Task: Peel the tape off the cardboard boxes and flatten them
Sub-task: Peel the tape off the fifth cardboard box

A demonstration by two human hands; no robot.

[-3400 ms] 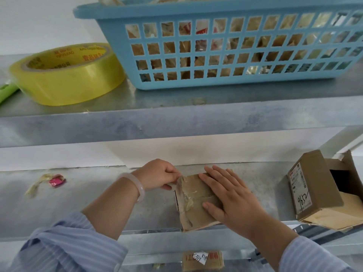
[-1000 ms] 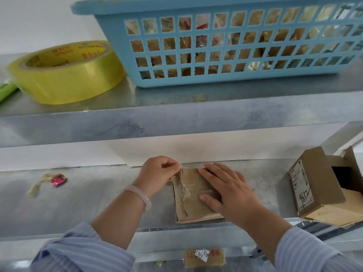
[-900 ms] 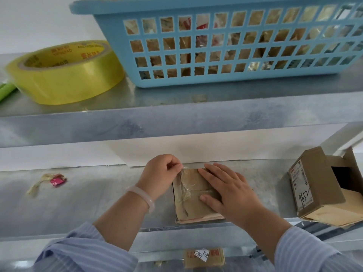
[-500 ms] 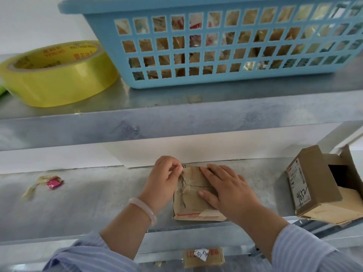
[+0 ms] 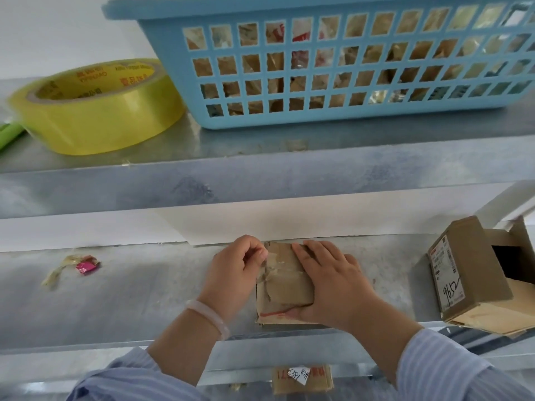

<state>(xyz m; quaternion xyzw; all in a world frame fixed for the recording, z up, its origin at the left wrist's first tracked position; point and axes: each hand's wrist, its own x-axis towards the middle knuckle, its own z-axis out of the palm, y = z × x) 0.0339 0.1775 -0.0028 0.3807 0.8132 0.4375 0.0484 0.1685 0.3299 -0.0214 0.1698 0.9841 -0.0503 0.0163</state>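
Flattened cardboard box (image 5: 285,290) lies on the lower metal shelf (image 5: 130,299), near its front edge. Left hand (image 5: 234,273) pinches the clear tape (image 5: 267,269) at the box's far-left corner, while right hand (image 5: 333,282) presses flat-fingered on top. An open box (image 5: 469,273) sits well right. On the shelf above are a blue basket (image 5: 170,53) and a yellow tape roll (image 5: 95,117).

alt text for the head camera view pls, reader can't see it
A person's left hand pinches tape on a small cardboard box while the right hand presses it onto a metal shelf. Above sit a yellow tape roll and a blue basket.
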